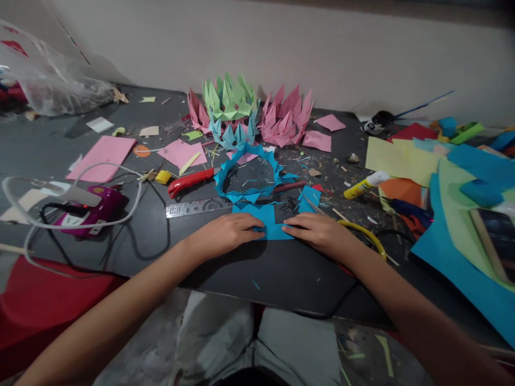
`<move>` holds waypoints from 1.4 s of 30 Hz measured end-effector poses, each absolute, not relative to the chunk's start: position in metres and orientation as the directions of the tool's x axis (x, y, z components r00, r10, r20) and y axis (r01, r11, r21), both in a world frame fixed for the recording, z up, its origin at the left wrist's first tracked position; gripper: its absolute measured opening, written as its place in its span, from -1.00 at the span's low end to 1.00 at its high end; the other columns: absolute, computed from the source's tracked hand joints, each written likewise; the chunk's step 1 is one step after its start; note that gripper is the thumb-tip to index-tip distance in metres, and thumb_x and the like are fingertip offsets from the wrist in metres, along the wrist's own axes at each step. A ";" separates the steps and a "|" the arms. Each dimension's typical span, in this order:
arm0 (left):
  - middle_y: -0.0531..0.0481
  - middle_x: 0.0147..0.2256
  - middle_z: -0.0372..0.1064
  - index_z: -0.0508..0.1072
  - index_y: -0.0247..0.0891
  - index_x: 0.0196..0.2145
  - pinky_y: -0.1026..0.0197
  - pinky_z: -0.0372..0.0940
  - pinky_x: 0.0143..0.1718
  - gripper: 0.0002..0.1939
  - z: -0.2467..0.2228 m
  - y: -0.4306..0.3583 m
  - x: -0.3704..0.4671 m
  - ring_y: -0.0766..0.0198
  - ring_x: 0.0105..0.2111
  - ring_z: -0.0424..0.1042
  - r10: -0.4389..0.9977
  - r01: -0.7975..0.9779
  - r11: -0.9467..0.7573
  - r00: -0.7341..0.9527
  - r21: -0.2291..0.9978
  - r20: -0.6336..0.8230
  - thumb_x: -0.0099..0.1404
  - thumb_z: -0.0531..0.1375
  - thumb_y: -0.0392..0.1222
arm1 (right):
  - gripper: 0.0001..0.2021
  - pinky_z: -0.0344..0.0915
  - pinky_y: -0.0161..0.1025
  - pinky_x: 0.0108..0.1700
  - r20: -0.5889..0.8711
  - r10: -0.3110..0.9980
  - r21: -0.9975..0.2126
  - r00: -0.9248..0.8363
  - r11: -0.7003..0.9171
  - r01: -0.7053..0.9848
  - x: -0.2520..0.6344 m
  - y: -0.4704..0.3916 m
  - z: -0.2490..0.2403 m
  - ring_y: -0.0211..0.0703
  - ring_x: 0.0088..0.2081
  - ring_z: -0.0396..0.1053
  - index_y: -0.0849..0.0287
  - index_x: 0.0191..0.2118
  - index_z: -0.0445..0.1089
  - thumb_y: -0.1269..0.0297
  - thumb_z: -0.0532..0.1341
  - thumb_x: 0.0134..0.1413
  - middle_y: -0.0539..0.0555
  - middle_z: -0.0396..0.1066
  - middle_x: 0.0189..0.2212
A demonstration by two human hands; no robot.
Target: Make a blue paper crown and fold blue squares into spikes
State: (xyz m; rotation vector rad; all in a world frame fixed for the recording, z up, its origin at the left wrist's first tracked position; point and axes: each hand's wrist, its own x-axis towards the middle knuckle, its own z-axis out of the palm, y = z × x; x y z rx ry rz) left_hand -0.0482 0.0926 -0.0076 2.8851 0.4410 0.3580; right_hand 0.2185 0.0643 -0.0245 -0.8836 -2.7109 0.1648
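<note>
Blue paper lies on the tabletop, directly under the fingers of both hands. The fingers of the left hand are bent upon its left part, and those of the right hand touch its right end; whether they pinch it or only press it, I cannot tell. Just beyond the left fingers there is a ruler, and somewhat farther a red cutter. Just beyond the right fingers lies a blue square. Straight ahead, past the gap between both sets of fingers, stands a blue ring with pointed edges. Beyond the right fingers, to their right, is a glue stick. Farthest from the fingers stand a light blue crown, a pink crown and a green crown.
</note>
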 end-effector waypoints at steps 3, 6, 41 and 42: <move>-0.15 -0.13 0.39 0.42 -0.27 -0.16 0.15 0.30 -0.13 -0.75 -0.008 0.092 -0.048 0.19 -0.12 0.36 0.319 0.278 -0.935 0.930 0.219 0.183 0.31 -0.01 -0.35 | -0.67 0.34 -0.13 -0.13 0.230 0.579 -0.173 -0.782 0.815 0.553 0.218 0.065 -0.023 -0.10 -0.13 0.36 0.14 -0.07 0.39 0.47 -0.05 0.19 0.16 0.44 -0.14; -0.15 -0.12 0.38 0.42 -0.25 -0.15 0.14 0.29 -0.12 -0.77 -0.009 0.092 -0.048 0.18 -0.10 0.35 0.322 0.290 -0.935 0.935 0.203 0.148 0.30 0.02 -0.34 | -0.67 0.34 -0.12 -0.14 0.223 0.558 -0.152 -0.799 0.830 0.537 0.218 0.066 -0.022 -0.10 -0.14 0.36 0.17 -0.08 0.39 0.46 -0.07 0.20 0.18 0.43 -0.14; -0.16 -0.02 0.34 0.38 -0.34 -0.21 0.09 0.16 -0.04 -0.82 -0.005 0.074 -0.023 0.10 0.06 0.21 0.331 0.331 -0.944 0.943 0.016 0.037 0.23 0.06 -0.38 | -0.77 0.13 -0.15 -0.23 0.258 0.672 -0.003 -0.694 0.719 0.695 0.196 0.048 -0.011 -0.10 -0.28 0.28 0.22 -0.21 0.44 0.44 0.07 0.07 0.14 0.41 -0.32; -0.17 -0.04 0.35 0.38 -0.33 -0.22 0.09 0.15 -0.03 -0.82 -0.005 0.073 -0.022 0.10 0.07 0.20 0.344 0.343 -0.939 0.939 0.018 0.034 0.21 0.06 -0.38 | -0.77 0.11 -0.15 -0.23 0.268 0.703 -0.006 -0.659 0.685 0.729 0.191 0.045 -0.011 -0.10 -0.29 0.27 0.22 -0.21 0.44 0.43 0.08 0.06 0.13 0.41 -0.32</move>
